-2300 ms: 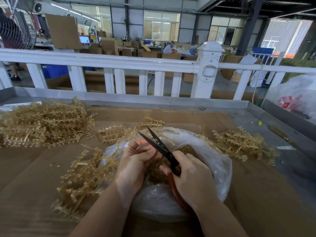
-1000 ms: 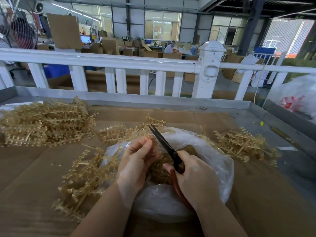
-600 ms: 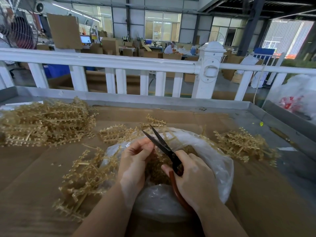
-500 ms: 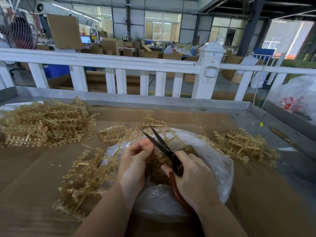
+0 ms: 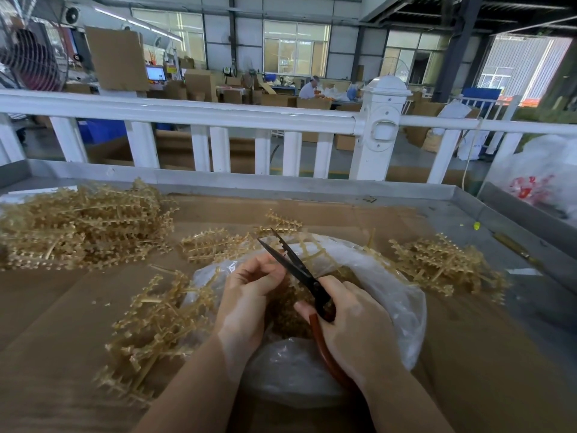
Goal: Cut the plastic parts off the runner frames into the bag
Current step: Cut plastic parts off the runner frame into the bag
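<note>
Frame in work: a tan plastic runner frame [image 5: 307, 250] is held over the mouth of the clear bag [image 5: 402, 295], its lattice sticking up past the blades. Thin ribs, many small parts on short stubs.
Left hand [image 5: 249, 295]: fingers curled round the near end of the frame, pinching it just beside the blades.
Right hand [image 5: 352, 326]: grip closed round the red handles of the scissors [image 5: 299, 270]; blades parted in a narrow V, tips pointing away from the person.
Bag contents: a heap of loose cut parts [image 5: 290, 307] shows between the two hands, inside the bag.
Stock: big pile of frames [image 5: 81, 226] at far left of the table [image 5: 468, 354]; a smaller heap [image 5: 156, 320] just beside the bag on the left; another heap [image 5: 443, 267] to the right; a few frames [image 5: 218, 245] beyond the bag.
Handling, judged: frames look light and springy, stiff enough to hold by one end but likely to flex and snap at the thin ribs. Hold on the central spine close to the cut, not on the small parts.
Risk, judged: cut parts may jump; keep the cut low over the bag mouth. Left fingertips sit near the blades.
Bag, judged: soft thin film, slumps readily; mouth must stay spread.
Progress, judged: much stock uncut.
</note>
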